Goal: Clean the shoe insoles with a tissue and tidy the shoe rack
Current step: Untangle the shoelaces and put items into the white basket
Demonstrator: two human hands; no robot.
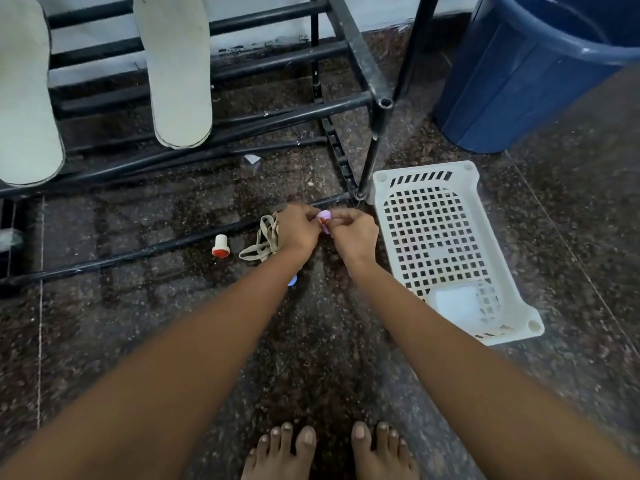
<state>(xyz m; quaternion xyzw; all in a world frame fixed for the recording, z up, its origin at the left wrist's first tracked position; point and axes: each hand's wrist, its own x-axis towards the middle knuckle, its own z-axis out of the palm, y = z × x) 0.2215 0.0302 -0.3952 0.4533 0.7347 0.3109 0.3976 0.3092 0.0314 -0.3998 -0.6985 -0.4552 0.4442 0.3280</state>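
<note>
Already two pale felt insoles are laid on the black metal shoe rack; a small lilac plastic cap is pinched between left hand and right hand, tidying unfinished.

Home floor: shoe rack, bucket, bare feet

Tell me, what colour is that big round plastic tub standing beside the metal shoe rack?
Dark blue, seen in the head view: the plastic tub.

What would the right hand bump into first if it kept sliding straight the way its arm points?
Straight away, the left hand: the right hand already meets it around a small purple thing. Past that lies the beige lace on the floor, then probably the rack's lower bar, though depth is hard to judge.
</note>
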